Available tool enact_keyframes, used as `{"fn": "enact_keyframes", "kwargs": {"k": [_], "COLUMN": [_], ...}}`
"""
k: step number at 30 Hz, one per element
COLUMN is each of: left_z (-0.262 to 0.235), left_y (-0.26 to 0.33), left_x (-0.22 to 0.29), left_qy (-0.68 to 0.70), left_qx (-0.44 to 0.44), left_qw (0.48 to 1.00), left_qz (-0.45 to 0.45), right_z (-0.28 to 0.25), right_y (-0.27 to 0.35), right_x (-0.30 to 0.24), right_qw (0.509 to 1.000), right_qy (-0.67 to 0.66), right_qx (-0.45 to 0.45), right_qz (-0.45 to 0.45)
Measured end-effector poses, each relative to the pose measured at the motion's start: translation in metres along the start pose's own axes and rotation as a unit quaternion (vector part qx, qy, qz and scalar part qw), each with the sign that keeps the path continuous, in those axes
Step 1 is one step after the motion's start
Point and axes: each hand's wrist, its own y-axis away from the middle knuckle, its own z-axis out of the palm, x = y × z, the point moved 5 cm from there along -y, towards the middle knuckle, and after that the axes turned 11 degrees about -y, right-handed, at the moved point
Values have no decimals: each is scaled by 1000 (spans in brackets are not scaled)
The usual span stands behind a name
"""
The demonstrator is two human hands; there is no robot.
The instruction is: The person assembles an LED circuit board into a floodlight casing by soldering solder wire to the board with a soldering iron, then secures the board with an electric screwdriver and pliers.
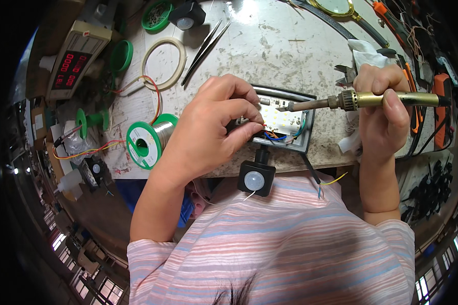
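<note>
A small grey floodlight housing (307, 118) with a white LED board lies at the near edge of the worn workbench (269, 46). A black motion sensor (255, 179) hangs from it over the edge. My left hand (213, 127) rests on the housing's left side, fingertips pinching the red and orange wires (269, 135) at its lower edge. My right hand (381, 104) grips a brass-handled soldering iron (387, 99), its tip pointing left over the LED board.
A green spool of solder wire (148, 142) stands left of my left hand. Further back are a tape ring (163, 62), tweezers (204, 47), a second black sensor (186, 15) and a meter with red digits (74, 63). Cutters (347, 75), a white cloth and orange-handled tools lie right.
</note>
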Motion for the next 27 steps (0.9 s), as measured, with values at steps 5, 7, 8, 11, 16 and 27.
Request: {"fn": "enact_keyframes", "kwargs": {"k": [5, 7, 8, 11, 16, 27], "left_z": [-1, -2, -1, -1, -1, 0], "left_y": [-4, -7, -8, -11, -15, -16], "left_x": [7, 8, 9, 10, 12, 13], "left_qy": [-37, -42, -48, -60, -79, -89], "left_qx": [-4, -17, -32, -45, -63, -80], "left_qw": [999, 999, 998, 997, 995, 992], "left_qz": [5, 0, -5, -10, -22, -36], "right_z": [3, 4, 4, 8, 12, 16], "right_y": [0, 0, 0, 2, 3, 3], "right_x": [-1, -1, -1, 0, -1, 4], "right_qw": [1000, 999, 999, 998, 998, 994], "right_qy": [12, 23, 34, 41, 50, 44], "right_qx": [-19, -24, -28, -30, -38, -66], "right_qz": [8, 12, 15, 25, 32, 72]}}
